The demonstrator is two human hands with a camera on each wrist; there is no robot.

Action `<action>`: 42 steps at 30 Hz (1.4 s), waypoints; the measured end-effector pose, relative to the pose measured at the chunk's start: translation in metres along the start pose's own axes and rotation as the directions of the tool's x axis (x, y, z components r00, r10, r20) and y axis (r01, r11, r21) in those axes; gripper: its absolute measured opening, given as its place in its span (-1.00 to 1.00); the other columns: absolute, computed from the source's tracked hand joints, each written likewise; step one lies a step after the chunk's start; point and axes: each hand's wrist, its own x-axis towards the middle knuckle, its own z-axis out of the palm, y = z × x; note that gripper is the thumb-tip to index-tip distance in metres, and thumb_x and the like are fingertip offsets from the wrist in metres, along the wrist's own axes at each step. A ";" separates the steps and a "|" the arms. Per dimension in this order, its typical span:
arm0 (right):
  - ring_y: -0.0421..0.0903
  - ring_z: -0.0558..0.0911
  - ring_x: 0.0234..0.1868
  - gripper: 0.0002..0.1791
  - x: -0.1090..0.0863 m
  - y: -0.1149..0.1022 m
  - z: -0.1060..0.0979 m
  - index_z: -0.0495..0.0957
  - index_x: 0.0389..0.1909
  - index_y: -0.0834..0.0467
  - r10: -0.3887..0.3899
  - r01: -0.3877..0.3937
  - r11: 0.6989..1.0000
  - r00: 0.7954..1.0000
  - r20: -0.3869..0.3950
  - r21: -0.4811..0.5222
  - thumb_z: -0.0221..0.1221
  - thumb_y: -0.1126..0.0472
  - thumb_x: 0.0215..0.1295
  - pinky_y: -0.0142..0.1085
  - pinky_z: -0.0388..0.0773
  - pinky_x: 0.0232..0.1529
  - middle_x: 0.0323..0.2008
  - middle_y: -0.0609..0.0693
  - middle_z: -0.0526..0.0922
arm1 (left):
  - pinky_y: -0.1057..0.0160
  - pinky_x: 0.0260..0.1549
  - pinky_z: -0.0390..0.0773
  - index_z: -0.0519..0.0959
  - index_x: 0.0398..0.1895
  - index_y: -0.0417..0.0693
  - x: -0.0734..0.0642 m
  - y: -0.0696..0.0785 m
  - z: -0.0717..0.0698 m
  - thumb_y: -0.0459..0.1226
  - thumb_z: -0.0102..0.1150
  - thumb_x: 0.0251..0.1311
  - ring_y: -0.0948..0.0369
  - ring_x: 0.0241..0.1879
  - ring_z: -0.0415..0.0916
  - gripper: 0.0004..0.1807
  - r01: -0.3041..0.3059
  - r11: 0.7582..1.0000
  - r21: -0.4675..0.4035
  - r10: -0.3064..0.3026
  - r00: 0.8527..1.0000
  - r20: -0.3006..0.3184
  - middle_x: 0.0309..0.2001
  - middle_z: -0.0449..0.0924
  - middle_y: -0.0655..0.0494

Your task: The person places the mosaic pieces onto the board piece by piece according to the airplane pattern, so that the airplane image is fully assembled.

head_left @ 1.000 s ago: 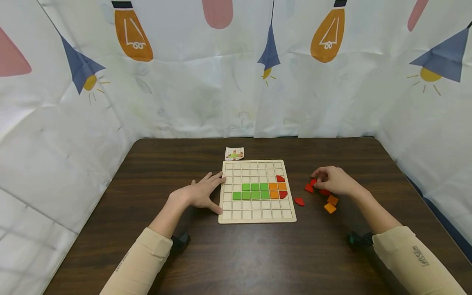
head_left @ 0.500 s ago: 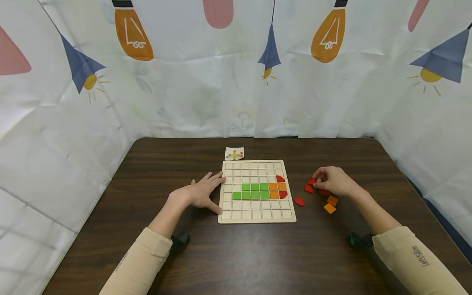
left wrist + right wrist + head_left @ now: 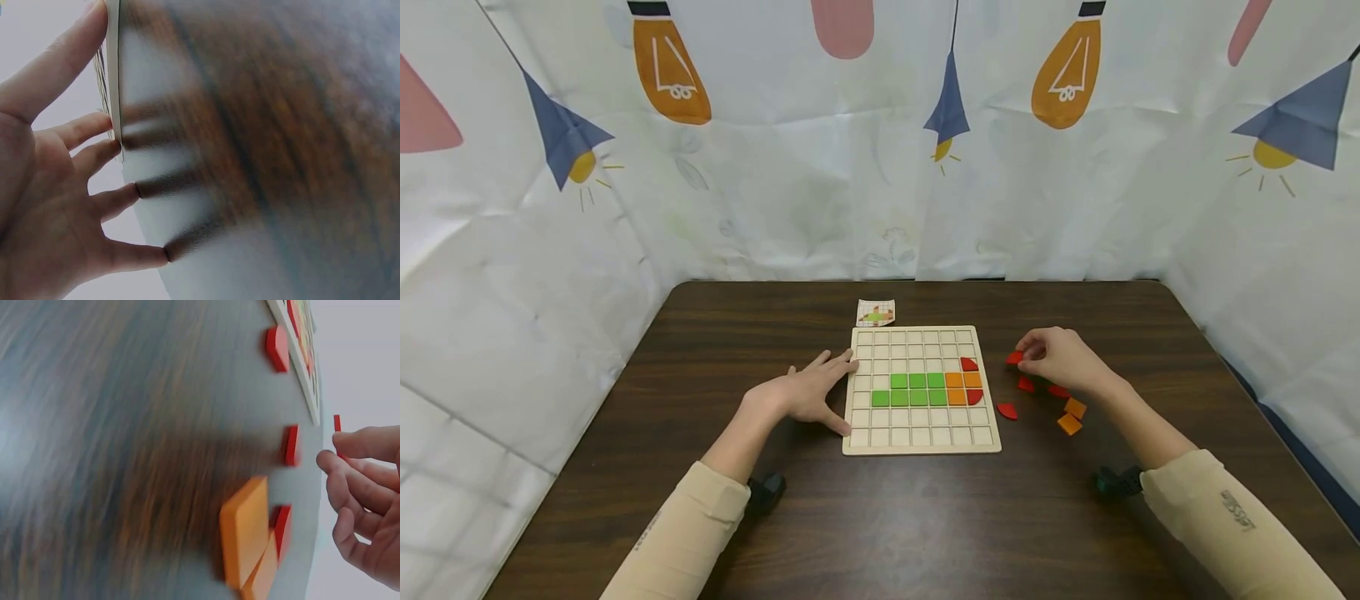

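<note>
A pale wooden grid board (image 3: pixel 921 437) lies mid-table, with green square tiles (image 3: pixel 918 389), orange squares (image 3: pixel 955 388) and two red quarter-round tiles (image 3: pixel 974 397) in its cells. My left hand (image 3: pixel 805 392) is spread at the board's left side, thumb and fingertips touching its edge; in the left wrist view the fingers (image 3: pixel 94 156) are straight. Right of the board, my right hand (image 3: pixel 1060 358) pinches a red tile (image 3: pixel 1015 357) between thumb and fingers. The right wrist view shows that red tile (image 3: pixel 337 424) edge-on, raised off the table.
Loose red tiles (image 3: pixel 1007 411) lie right of the board, one close to its edge. Two orange squares (image 3: pixel 1071 424) touch each other below the right hand. A small printed pattern card (image 3: pixel 876 312) sits at the board's far left corner. A patterned curtain stands behind the table.
My right hand has lifted a red tile from the loose pieces and moved it left, towards the board, and slightly away from me. My left hand has stayed in place.
</note>
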 end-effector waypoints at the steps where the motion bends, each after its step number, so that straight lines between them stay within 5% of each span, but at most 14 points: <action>1: -0.03 0.67 -0.23 -0.73 0.001 -0.003 0.002 0.63 0.00 0.30 -0.002 0.002 1.000 1.000 -0.004 0.006 0.32 0.27 0.36 -0.11 0.64 -0.20 -0.23 0.03 0.71 | -0.57 0.30 -0.22 0.02 0.67 0.02 0.000 0.000 0.000 0.12 0.54 0.07 -0.12 0.61 -0.39 0.21 0.001 1.000 -0.001 -0.001 1.000 0.000 0.67 -0.27 -0.01; 22: -0.08 0.66 -0.23 -0.75 0.026 -0.043 0.038 0.65 -0.03 0.29 -0.153 0.153 0.987 0.988 -0.011 0.050 0.36 0.30 0.31 -0.16 0.64 -0.16 -0.26 -0.03 0.70 | -0.57 0.31 -0.23 0.04 0.67 0.02 -0.001 0.002 0.001 0.10 0.55 0.06 -0.12 0.61 -0.39 0.20 0.017 1.000 -0.011 -0.017 1.000 -0.001 0.67 -0.29 0.00; 42: -0.17 0.62 -0.32 -0.79 0.044 -0.070 0.067 0.68 -0.09 0.17 -0.196 0.193 0.978 0.980 0.028 0.083 0.41 0.23 0.29 -0.22 0.61 -0.20 -0.33 -0.13 0.68 | -0.60 0.28 -0.23 0.04 0.67 0.00 0.001 0.002 0.000 0.09 0.57 0.04 -0.14 0.61 -0.39 0.22 0.004 1.000 -0.019 -0.004 1.000 -0.011 0.67 -0.28 -0.03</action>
